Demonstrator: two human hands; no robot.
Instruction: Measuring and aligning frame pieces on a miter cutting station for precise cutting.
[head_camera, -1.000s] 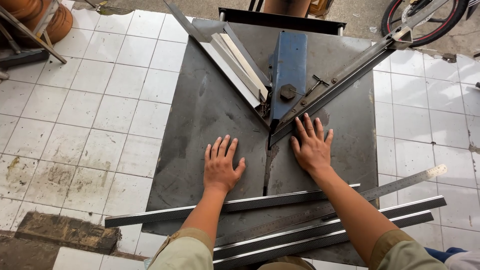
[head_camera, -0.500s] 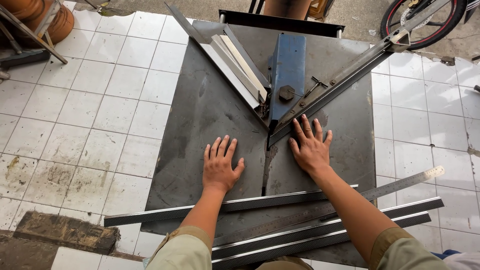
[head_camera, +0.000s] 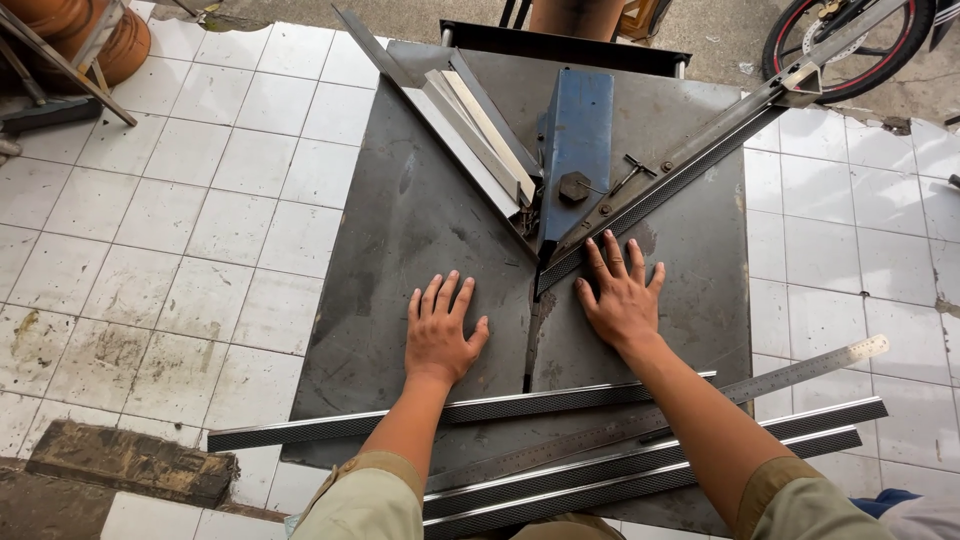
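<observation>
My left hand (head_camera: 440, 335) lies flat, fingers spread, on the dark steel table top (head_camera: 400, 260), left of a slot in the middle. My right hand (head_camera: 620, 295) rests flat on the right side, its fingertips touching the lower end of a long ribbed metal profile (head_camera: 680, 170) that runs diagonally up to the right. A blue saw housing (head_camera: 575, 140) stands at the middle of the table, with pale metal strips (head_camera: 480, 130) leaning against the left diagonal fence. Neither hand holds anything.
Several long ribbed metal profiles (head_camera: 640, 465) and a steel ruler (head_camera: 800, 365) lie across the table's near edge under my forearms. White floor tiles (head_camera: 180, 230) surround the table. A motorbike wheel (head_camera: 850, 45) is at the top right, clay pots (head_camera: 80, 30) at the top left.
</observation>
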